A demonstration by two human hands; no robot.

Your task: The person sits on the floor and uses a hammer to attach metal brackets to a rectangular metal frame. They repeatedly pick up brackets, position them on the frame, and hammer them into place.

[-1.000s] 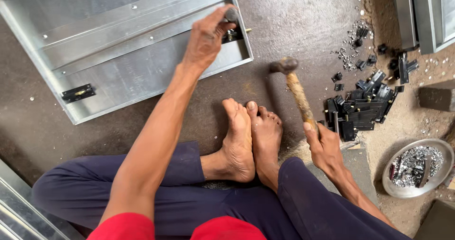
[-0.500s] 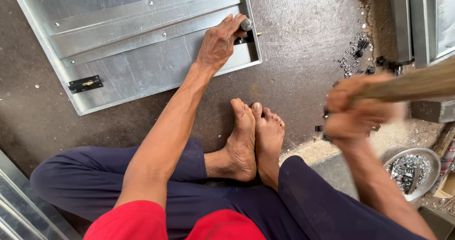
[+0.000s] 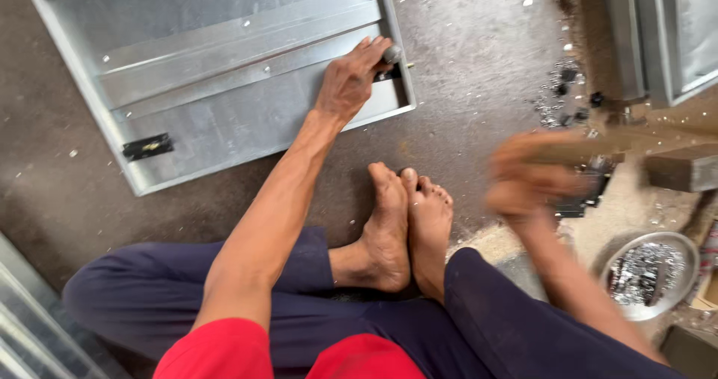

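A small round metal punch [image 3: 392,53] is pinched between the fingertips of the left hand [image 3: 345,87], and it is pressed against the right end of a flat grey metal panel [image 3: 224,72] which lies on the floor [image 3: 464,42]. Just beside this grip, under the fingertips, a small black hinge piece [image 3: 390,71] is seen at the panel's edge, partly hidden by the hand. A second black hinge piece [image 3: 148,146] is fixed well to the left of the grip, near the panel's lower left edge. A raised strip [image 3: 224,50] with some rivets runs along the panel from the grip toward the left. The right hand [image 3: 527,181] is strongly blurred; its grip is wrapped around a wooden handle [image 3: 598,148] of a hammer, whose head cannot be told clearly from the blur. This hand is held well apart from the left one, to the right and lower in the view. Between the two hands, two bare feet [image 3: 407,225] are placed together on the floor, with dark blue trousers [image 3: 479,319] around them. Beyond the right hand, small black parts [image 3: 565,83] and metal scraps are scattered on the floor. Below the right hand, a round metal bowl [image 3: 673,293] filled with small shiny pieces is standing. Another grey metal panel [image 3: 673,35] is seen at the upper right corner.
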